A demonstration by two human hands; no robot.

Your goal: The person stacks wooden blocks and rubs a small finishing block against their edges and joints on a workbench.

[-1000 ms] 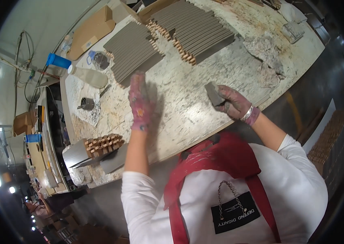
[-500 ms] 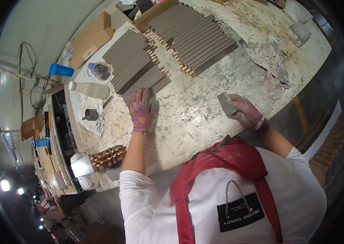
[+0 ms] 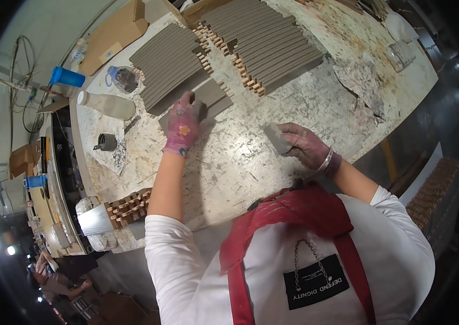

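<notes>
My left hand [image 3: 182, 128], in a stained pink flowered glove, is closed around the left end of a flat grey wooden slat [image 3: 219, 106]. The palm hides part of that slat. It lies at the near edge of the left row of grey slats [image 3: 167, 65], whose light wooden peg ends face the middle. My right hand [image 3: 306, 147], in a similar stained glove, pinches a small grey block [image 3: 277, 138], which looks like a sanding block, just above the table to the right of the slat. A second row of grey slats [image 3: 264, 46] lies farther right.
A milky bottle [image 3: 109, 105], a clear jug [image 3: 123, 79] and a dark coil [image 3: 107, 142] stand left on the worn table [image 3: 224, 181]. Stacked wooden pieces [image 3: 127, 208] are at the near left corner. Crumpled paper [image 3: 360, 86] lies right. Another person [image 3: 58, 284] is far left.
My right hand has brought the grey block leftward, closer to the slat. My left hand has shifted slightly up and left, its fingers now curled more around the slat. The view has shifted a little.
</notes>
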